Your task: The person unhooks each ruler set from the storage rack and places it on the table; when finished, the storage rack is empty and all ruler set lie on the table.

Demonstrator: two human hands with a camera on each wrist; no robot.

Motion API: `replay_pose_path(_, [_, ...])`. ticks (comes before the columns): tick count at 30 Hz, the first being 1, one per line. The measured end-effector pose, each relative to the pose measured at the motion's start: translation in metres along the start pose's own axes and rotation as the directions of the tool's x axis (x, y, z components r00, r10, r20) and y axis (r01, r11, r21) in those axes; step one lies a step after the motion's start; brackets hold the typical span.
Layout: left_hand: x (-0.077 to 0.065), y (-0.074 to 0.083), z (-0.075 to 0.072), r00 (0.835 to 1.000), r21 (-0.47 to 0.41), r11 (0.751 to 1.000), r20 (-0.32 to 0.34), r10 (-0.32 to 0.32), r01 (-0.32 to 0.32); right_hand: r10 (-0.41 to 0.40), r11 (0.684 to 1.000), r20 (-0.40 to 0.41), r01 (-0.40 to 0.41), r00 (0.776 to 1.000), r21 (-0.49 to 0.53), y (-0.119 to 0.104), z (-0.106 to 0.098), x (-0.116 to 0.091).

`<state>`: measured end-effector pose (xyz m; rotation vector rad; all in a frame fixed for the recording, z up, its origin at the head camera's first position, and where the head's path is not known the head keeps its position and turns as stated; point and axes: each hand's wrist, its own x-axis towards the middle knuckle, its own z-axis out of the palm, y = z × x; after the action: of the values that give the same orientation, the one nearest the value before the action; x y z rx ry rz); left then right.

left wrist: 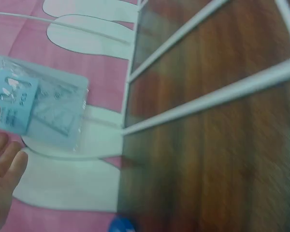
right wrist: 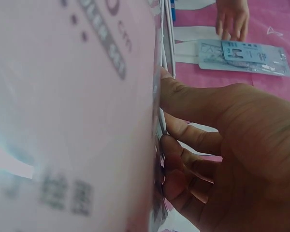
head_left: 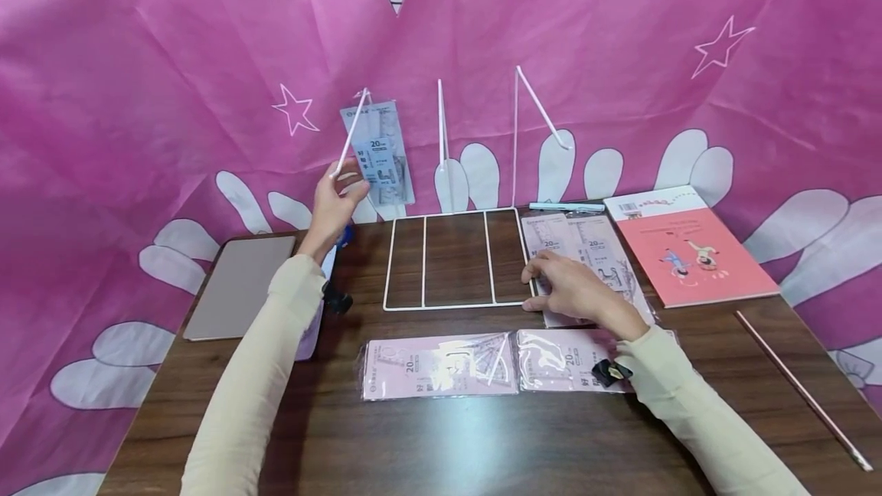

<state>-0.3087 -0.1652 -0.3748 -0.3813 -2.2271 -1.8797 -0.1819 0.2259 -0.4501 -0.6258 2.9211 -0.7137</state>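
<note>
A white wire display rack (head_left: 455,306) stands on the table with three upright arms at its back. From its left arm hangs a blue ruler set (head_left: 380,151) in a clear packet, also in the left wrist view. My left hand (head_left: 332,205) is beside the packet's lower left, near the hook's tip, its fingers loosely extended. At the rack's right side my right hand (head_left: 575,289) grips the base wire with curled fingers and thumb. Pink ruler sets (head_left: 599,251) lie partly under that hand. More pink ruler sets (head_left: 441,366) lie in front of the rack.
A grey-brown notebook (head_left: 241,289) lies at the left, and a purple item (head_left: 310,335) is partly hidden by my left sleeve. At the right are a red-covered book (head_left: 696,251) and a pencil (head_left: 802,389). A light-blue pen (head_left: 565,207) lies near the back edge.
</note>
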Motion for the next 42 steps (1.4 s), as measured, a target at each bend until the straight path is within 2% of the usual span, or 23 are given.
replay_pose_path(4, [0.017, -0.008, 0.009, 1.0, -0.02, 1.0, -0.011, -0.02, 0.02, -0.001, 1.0, -0.003, 0.001, 1.0, 0.001, 0.0, 0.0, 0.0])
replay_pose_path(7, [0.024, -0.015, 0.015, 0.999, 0.011, 0.999, -0.02, -0.032, 0.032, 0.004, 1.0, -0.001, -0.004, 1.0, 0.002, 0.0, 0.0, 0.0])
replay_pose_path(10, [0.026, -0.016, 0.02, 0.999, 0.031, 0.999, -0.031, -0.027, 0.028, 0.011, 1.0, 0.006, -0.011, 1.0, 0.002, 0.0, 0.0, 0.0])
replay_pose_path(12, [0.025, -0.013, 0.023, 0.999, 0.012, 1.0, -0.037, -0.029, 0.029, 0.016, 1.0, 0.008, -0.016, 1.0, 0.002, 0.001, 0.0, 0.0])
replay_pose_path(18, [0.023, -0.016, 0.018, 0.997, -0.045, 0.999, -0.072, -0.007, 0.004, 0.018, 1.0, 0.012, -0.019, 1.0, 0.015, 0.0, 0.0, 0.001])
replay_pose_path(22, [0.017, -0.015, 0.013, 0.996, -0.086, 0.996, -0.083, 0.016, -0.023, 0.018, 1.0, 0.014, -0.018, 1.0, 0.011, 0.0, 0.0, 0.002])
replay_pose_path(26, [0.011, -0.013, 0.01, 0.998, -0.11, 0.993, -0.061, 0.027, -0.034, 0.014, 1.0, 0.011, -0.014, 1.0, 0.008, 0.0, 0.0, 0.001])
replay_pose_path(34, [-0.003, -0.009, 0.005, 1.0, -0.096, 0.995, -0.017, 0.013, -0.014, 0.017, 1.0, 0.016, -0.017, 1.0, 0.01, 0.001, -0.001, 0.0])
replay_pose_path(42, [-0.02, -0.002, 0.002, 0.999, -0.053, 0.997, 0.013, 0.049, -0.048, 0.016, 1.0, 0.012, -0.016, 1.0, 0.013, 0.0, -0.001, 0.001])
